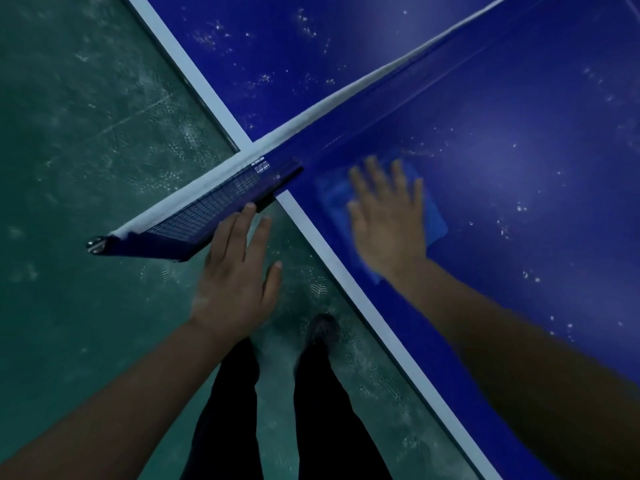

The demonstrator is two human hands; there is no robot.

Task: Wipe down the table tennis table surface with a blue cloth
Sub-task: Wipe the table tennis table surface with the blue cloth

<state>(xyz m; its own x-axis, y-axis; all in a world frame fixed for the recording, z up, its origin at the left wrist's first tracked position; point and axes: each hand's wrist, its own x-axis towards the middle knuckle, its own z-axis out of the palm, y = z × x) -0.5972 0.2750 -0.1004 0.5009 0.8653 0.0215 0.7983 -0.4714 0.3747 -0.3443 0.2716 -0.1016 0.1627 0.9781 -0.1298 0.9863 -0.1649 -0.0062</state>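
The blue table tennis table (519, 174) fills the upper right, speckled with white dust. A blue cloth (334, 202) lies flat on it close to the white side line and just right of the net. My right hand (388, 220) presses on the cloth with straight, spread fingers. My left hand (239, 271) is flat with straight fingers, held off the table's side over the floor, its fingertips at the net's overhanging end (194, 223).
The net (346, 98) with its white top band crosses the table diagonally; its metal post clamp (97, 244) sticks out past the edge. The white side line (363, 306) marks the table edge. Green floor (86, 116) lies left, my legs and shoes below.
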